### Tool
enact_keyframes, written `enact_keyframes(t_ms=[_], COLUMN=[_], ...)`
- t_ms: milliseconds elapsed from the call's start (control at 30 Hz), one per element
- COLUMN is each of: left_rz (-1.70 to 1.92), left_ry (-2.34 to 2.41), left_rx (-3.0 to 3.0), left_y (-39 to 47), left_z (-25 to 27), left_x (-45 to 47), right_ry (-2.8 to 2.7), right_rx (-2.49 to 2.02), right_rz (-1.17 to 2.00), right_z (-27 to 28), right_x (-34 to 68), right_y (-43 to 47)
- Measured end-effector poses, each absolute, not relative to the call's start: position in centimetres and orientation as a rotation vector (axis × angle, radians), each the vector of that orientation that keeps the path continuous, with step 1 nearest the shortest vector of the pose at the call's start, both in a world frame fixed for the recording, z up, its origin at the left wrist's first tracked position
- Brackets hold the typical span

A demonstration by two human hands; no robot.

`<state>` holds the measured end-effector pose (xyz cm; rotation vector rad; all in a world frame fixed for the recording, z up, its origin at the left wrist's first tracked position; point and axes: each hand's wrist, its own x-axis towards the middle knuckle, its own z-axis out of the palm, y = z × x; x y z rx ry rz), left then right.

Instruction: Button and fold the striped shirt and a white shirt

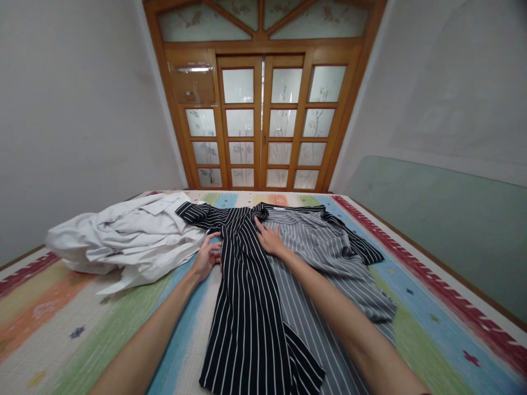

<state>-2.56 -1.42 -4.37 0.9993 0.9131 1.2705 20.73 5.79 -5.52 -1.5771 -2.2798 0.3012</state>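
A black shirt with white stripes point(247, 307) lies spread in front of me. Its left front shows the dark outer side, and the grey striped inside point(325, 269) is exposed on the right. My left hand point(207, 257) rests at the shirt's left edge below a sleeve point(197, 215), its fingers bent and apart, their tips touching the cloth. Near the collar, my right hand point(269, 240) lies on the shirt where dark front and grey inside meet, its fingers spread. The other sleeve point(364, 247) sticks out at the right.
A crumpled white garment point(140, 236) lies at the left, touching the striped sleeve. Beneath everything is a multicoloured striped cover point(411, 307). A pale green panel point(444, 219) stands along the right wall. Wooden doors with glass panes point(263, 120) close off the far end.
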Motion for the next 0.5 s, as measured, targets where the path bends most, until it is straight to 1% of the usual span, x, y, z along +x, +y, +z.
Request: enact_keyframes(t_ms=[133, 267, 500], left_rz=[1.199, 1.123, 1.186], left_ry=[0.987, 1.096, 1.181], left_rx=[1.130, 1.247, 1.310], left_y=[-1.8, -2.2, -1.9], left_z=[-4.3, -4.1, -4.3], left_x=[-2.2, -1.8, -1.9], right_ry=[-2.232, -2.266, -1.934], right_rx=[-1.482, -1.474, -1.678], right_rz=[0.391, 0.379, 0.347], right_z=[-5.7, -5.7, -4.8], right_x=[20.7, 20.7, 22.7], right_y=[5.9, 6.1, 7.0])
